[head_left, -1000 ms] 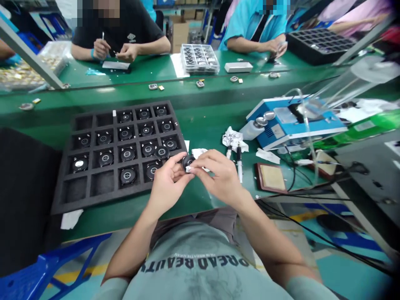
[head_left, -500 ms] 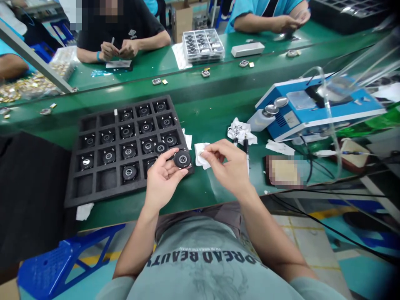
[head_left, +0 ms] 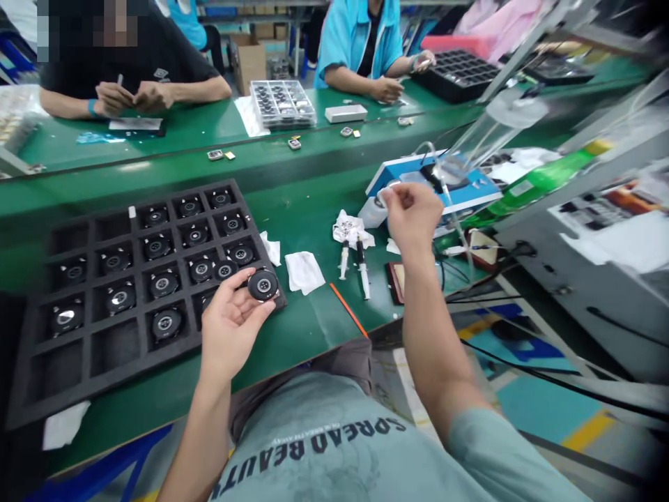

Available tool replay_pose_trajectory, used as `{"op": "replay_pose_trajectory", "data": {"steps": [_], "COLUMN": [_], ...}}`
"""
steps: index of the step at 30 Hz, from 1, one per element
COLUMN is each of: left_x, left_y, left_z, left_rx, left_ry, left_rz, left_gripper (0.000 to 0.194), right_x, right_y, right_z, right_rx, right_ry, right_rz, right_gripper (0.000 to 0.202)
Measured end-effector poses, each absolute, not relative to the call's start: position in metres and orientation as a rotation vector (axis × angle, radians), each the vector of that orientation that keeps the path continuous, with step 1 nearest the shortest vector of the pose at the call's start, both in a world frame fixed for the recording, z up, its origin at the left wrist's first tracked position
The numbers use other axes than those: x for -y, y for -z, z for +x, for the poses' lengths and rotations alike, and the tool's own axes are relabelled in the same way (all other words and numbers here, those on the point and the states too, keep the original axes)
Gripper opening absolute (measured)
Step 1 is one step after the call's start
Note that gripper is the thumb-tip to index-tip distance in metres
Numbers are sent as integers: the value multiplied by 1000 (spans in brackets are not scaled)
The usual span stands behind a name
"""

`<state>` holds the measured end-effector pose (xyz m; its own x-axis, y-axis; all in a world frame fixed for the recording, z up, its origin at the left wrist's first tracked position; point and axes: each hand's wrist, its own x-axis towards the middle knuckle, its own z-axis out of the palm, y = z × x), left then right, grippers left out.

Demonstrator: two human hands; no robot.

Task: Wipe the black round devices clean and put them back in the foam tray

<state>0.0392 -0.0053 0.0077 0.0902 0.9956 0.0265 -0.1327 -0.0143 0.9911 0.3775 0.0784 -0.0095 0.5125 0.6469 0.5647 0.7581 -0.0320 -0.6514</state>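
My left hand (head_left: 230,317) grips a round black watch case (head_left: 263,284) by its edge, its sensor back facing up. That hand is over the near right corner of a black foam tray (head_left: 118,376), where several similar watch cases (head_left: 164,282) sit in square pockets. My right hand (head_left: 412,213) is raised at the top of a white dispenser bottle (head_left: 372,213), thumb and fingers pinched together. A whitish bit shows at its fingertips, too small to name. On the green table between my hands lies a white wipe (head_left: 304,272).
Two syringes (head_left: 362,268) and a crumpled, black-spotted tissue (head_left: 352,229) lie right of the wipe, near an orange stick (head_left: 349,310). Behind my right hand stand a blue-and-white machine (head_left: 470,188) and a green bottle (head_left: 543,181). Co-workers sit across the bench.
My right hand has left the white wipe and gone forward and right to the dispenser bottle. My left hand still holds the watch case. The view has turned right.
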Motion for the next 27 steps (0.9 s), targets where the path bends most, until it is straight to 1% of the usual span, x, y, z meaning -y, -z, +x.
{"op": "replay_pose_trajectory", "data": {"steps": [3,7,9,13,18,21,24,27], "left_x": [4,5,6,6,7,8,10,13], "left_y": [-9,-11,-11,-11,-12,-13,-12,-12], "left_z": [38,37,36,35,35,37,41,45], "left_rx": [-1024,-1023,-1024,-1016,-1030,-1036,-1045,-1082], "left_ry": [-1218,-1211,-1207,-1179,-1203,-1204,-1204,-1218], "left_rz": [1168,1146,1140,1110,1073,1067,1057,1049], "left_gripper": [62,62,63,64,65,66,66,65], "right_x": [-103,-121,-124,-123,-118,-103,-70,-27], "right_y": [9,15,17,17,10,3,-4,-9], "right_z": [420,430,429,430,434,417,367,295], "right_rx": [1170,1183,1203,1228,1223,1260,1368,1568], "right_ry": [98,-7,-56,-89,-72,-50,-83,-289], "right_rz": [-1962,-2117,-2134,-2132,-2098,-2018,-1819,-1289], "right_gripper": [12,7,7,16,11,13,11,9]}}
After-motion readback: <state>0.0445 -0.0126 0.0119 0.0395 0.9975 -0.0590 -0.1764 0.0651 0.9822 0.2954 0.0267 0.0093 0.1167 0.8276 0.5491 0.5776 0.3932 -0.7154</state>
